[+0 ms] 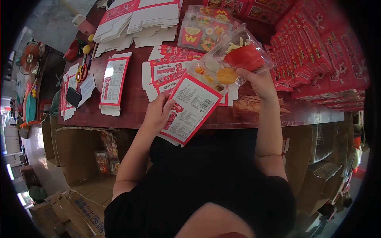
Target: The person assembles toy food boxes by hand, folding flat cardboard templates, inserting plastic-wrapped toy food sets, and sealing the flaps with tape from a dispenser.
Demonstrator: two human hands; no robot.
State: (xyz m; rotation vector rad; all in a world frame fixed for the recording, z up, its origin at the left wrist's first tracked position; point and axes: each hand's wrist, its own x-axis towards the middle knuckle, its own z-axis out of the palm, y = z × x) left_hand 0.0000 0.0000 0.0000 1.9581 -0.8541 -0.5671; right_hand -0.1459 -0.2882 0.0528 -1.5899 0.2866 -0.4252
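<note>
My left hand (pixel 156 113) grips the edge of a red and white printed box (pixel 189 109), tilted over the table's front edge with its text and barcode side up. My right hand (pixel 258 81) pinches a clear plastic bag (pixel 212 63) of toy food. Inside the bag show a red fries carton (pixel 244 56) with yellow fries and a yellow round piece (pixel 227 75). The bag's lower end meets the box's upper end, where the box's opening is hidden. Beneath and behind them lie several flat printed boxes (pixel 166 69).
Flat white box blanks (pixel 152 18) are piled at the back. Bagged printed food cards (pixel 204 31) lie beside them. Tall stacks of red boxes (pixel 303 51) fill the right. Another box (pixel 115 83), scissors (pixel 82 71) and a black object (pixel 74 97) are left. An open carton (pixel 81 152) stands below.
</note>
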